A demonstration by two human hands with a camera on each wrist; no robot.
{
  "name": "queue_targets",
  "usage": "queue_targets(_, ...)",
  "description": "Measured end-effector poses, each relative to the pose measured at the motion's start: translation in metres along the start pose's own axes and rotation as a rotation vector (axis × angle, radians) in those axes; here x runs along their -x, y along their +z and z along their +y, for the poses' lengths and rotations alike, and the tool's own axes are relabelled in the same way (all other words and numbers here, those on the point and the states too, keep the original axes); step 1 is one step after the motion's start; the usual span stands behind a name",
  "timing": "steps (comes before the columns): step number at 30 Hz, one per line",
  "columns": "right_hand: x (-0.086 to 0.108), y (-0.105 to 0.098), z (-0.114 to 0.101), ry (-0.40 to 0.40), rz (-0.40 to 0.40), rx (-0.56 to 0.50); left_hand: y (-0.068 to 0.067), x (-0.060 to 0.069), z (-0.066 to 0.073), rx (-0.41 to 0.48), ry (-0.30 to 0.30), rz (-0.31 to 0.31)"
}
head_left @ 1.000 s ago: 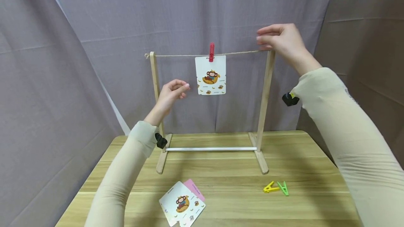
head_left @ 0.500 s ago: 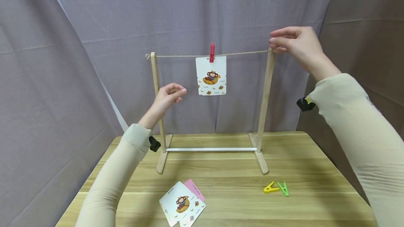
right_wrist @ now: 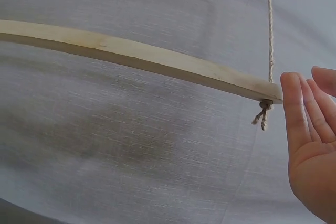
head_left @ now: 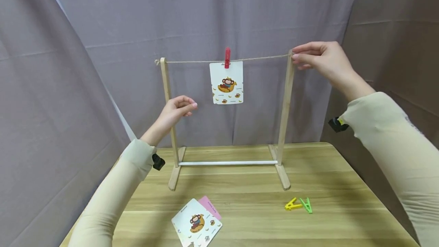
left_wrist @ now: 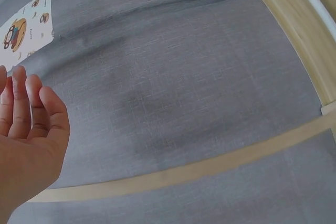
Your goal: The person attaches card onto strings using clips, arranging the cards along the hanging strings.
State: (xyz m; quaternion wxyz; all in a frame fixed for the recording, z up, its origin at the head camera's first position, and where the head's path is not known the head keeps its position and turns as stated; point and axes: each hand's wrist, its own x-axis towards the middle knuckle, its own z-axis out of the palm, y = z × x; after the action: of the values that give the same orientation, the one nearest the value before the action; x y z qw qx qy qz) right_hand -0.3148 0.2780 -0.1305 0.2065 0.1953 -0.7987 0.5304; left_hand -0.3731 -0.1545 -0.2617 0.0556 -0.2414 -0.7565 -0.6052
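Observation:
A white monkey card (head_left: 226,83) hangs from the rope (head_left: 262,58) under a red clothespin (head_left: 227,57). My left hand (head_left: 173,115), holding nothing, hovers in front of the left post (head_left: 165,79) with fingers loosely bent, lower left of the card. My right hand (head_left: 324,59) is at the top of the right post (head_left: 287,98), fingertips beside its end; whether they touch it I cannot tell. In the right wrist view the knotted rope end (right_wrist: 263,114) sticks out below the post (right_wrist: 157,59), and the right hand (right_wrist: 315,135) has nothing in its fingers.
On the wooden table (head_left: 247,201) lie a white monkey card (head_left: 192,220) over a pink card (head_left: 210,207) at the front left, and a yellow clothespin (head_left: 292,204) and a green clothespin (head_left: 306,205) at the front right. A white rod (head_left: 228,162) joins the stand's feet.
My left hand has moved down and left, away from the hanging card. The right hand has shifted right and down beside the right post's top. The cards and clothespins have stayed put.

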Motion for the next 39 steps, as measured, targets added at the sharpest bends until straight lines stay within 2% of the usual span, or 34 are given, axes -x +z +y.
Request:
queue_targets(8, 0.015, 0.003, 0.005, 0.0, -0.017, 0.095, -0.01, 0.014, -0.001, -0.097, -0.046, -0.049)
queue_targets(15, 0.032, 0.002, 0.014, 0.035, -0.061, 0.278, -0.013, 0.028, -0.002, -0.146, -0.035, -0.099)
queue_targets(25, 0.05, -0.001, 0.018, 0.05, -0.122, 0.468, -0.017, 0.044, 0.007, -0.214, -0.031, -0.118)
queue_targets(32, 0.067, -0.001, 0.028, 0.059, -0.13, 0.472, -0.017, 0.056, -0.001, -0.264, -0.04, -0.135)
queue_targets(39, 0.093, -0.003, 0.05, 0.09, -0.134, 0.438, -0.021, 0.068, -0.01, -0.268, -0.058, -0.14)
